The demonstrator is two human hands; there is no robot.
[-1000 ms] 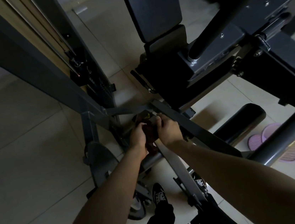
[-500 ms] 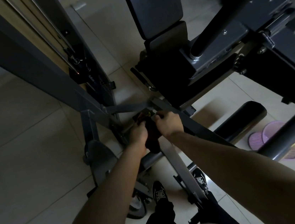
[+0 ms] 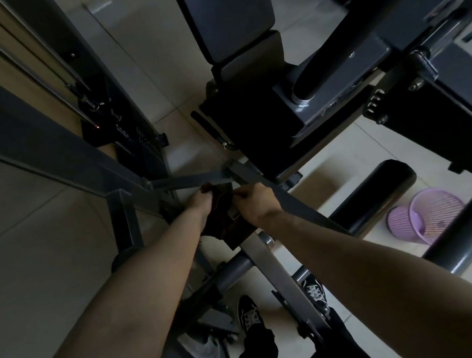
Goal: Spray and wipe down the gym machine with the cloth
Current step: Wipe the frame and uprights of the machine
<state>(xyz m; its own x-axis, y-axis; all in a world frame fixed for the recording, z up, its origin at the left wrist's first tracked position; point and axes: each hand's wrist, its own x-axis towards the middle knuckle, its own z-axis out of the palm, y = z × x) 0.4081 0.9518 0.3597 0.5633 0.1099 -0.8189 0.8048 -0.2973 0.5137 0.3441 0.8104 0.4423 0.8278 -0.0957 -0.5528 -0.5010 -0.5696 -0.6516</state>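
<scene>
Little changed from a second earlier, the left hand [image 3: 201, 210] and right hand [image 3: 257, 206] stay at a gym machine [image 3: 279, 274] bar, both curled around the dark cloth [image 3: 222, 225] between them.

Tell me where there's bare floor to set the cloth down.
The widest bare tile lies left, between the slanted frame beam and the left forearm. A narrower strip runs between the weight stack and the backrest pad. It is crowded where the left hand and right hand hold the cloth at the crossing bars.
</scene>
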